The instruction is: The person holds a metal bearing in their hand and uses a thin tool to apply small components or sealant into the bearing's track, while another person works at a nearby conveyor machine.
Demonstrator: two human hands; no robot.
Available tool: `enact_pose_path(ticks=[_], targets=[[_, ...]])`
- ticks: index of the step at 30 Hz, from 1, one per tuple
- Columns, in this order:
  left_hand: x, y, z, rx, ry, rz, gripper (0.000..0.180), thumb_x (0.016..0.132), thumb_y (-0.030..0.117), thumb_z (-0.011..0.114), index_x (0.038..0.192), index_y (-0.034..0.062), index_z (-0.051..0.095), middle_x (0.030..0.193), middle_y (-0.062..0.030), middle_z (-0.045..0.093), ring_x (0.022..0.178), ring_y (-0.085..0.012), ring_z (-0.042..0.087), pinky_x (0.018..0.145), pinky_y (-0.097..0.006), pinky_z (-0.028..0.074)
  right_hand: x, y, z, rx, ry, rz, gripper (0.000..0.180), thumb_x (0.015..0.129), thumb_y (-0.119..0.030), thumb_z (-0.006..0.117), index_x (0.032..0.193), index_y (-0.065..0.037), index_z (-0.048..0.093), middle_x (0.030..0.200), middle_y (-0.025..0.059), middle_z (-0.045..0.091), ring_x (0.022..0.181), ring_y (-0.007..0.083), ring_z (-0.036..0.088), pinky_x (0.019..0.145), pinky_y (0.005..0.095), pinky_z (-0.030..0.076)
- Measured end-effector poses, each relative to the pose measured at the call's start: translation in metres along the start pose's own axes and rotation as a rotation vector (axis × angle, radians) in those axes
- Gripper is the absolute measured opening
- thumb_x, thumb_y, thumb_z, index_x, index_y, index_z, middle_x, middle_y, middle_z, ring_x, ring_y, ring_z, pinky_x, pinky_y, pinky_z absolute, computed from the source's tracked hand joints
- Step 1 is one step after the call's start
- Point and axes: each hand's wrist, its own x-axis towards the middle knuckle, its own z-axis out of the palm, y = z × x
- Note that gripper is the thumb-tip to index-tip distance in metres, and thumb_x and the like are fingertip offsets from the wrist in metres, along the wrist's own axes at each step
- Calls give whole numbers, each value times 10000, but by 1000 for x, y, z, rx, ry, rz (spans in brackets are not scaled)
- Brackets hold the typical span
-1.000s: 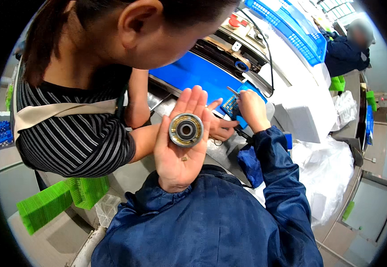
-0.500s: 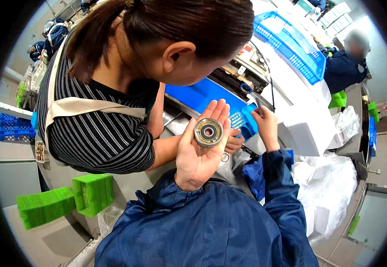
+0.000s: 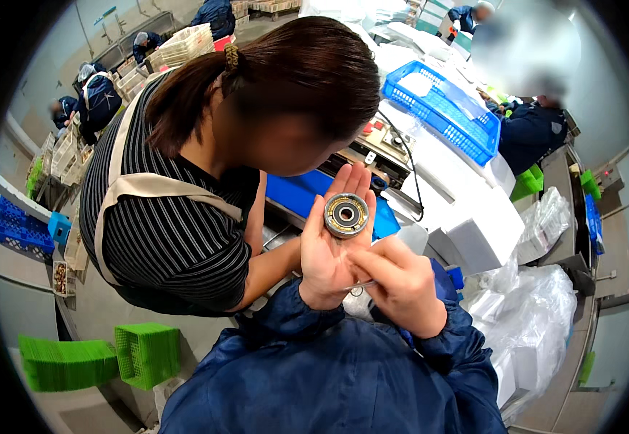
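My left hand point(image 3: 321, 271) lies palm up with fingers stretched out, and a round metal bearing point(image 3: 346, 215) rests flat on it. The bearing has a steel outer rim, a gold-coloured band, a dark inner ring and a centre hole. Just below it, my right hand point(image 3: 405, 286) is closed in a pinch, its fingertips at the left palm's edge. A thin pale strip point(image 3: 358, 286) shows beneath the right fingers; whether they hold it I cannot tell. A co-worker in a striped shirt leans in from the left, forearm point(image 3: 274, 269) passing behind my left hand.
A blue belt surface point(image 3: 292, 194) runs behind my hands beside a small machine point(image 3: 383, 148). To the right are a blue perforated basket point(image 3: 441, 108), a white foam box point(image 3: 477, 228) and clear plastic wrap point(image 3: 524, 311). Green baskets point(image 3: 146, 354) stand lower left.
My right hand has come down and left from beside the small blue tray to my left palm. The bearing still rests on the left hand. The view has shifted.
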Motion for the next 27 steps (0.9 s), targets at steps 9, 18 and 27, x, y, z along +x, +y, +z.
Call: enact_pose_path(ticks=[9,18,27], targets=[[4,-7,-14,159,-11,42,504,1001,284,242,1407,-14,247,1461,-137,293,1385,-232,222,1142,-370,216,15,0,1,-344,-194,-147,357,651,-34,643,1007,-35,606,865,48,578,651,193,608,513,292,472],[12,-3,-18,86,-37,46,501,996,269,286,1404,-21,252,1466,-138,285,1381,-231,232,1140,-366,224,13,3,-6,-219,-132,1,206,659,-21,647,853,-71,595,724,52,502,592,213,566,475,317,442],[5,-20,-13,149,-36,-5,490,1012,293,205,1408,9,257,1455,-131,296,1371,-211,255,1122,-334,255,6,9,-3,-346,-157,-80,216,679,-47,608,895,-43,593,732,39,510,595,166,584,471,288,441]])
